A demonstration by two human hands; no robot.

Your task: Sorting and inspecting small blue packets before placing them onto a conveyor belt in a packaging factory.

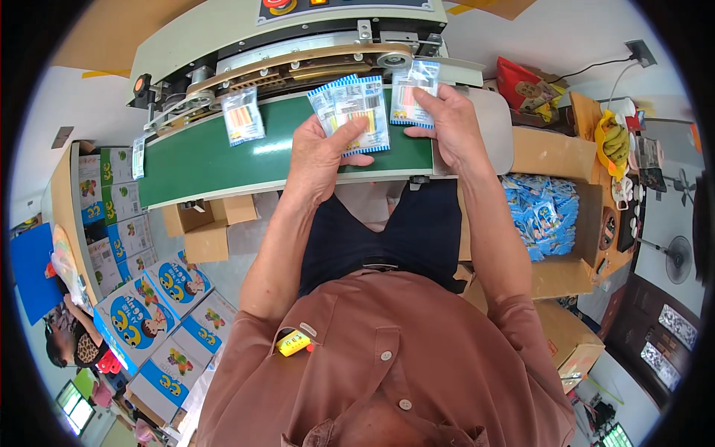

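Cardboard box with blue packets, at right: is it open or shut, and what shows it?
Open: the cardboard box has flaps spread outward, and the blue packets inside show from above.

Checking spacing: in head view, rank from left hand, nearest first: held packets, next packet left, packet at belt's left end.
1. Held packets: in the left hand.
2. Next packet: left of it.
3. End packet: farther left, at belt's end.
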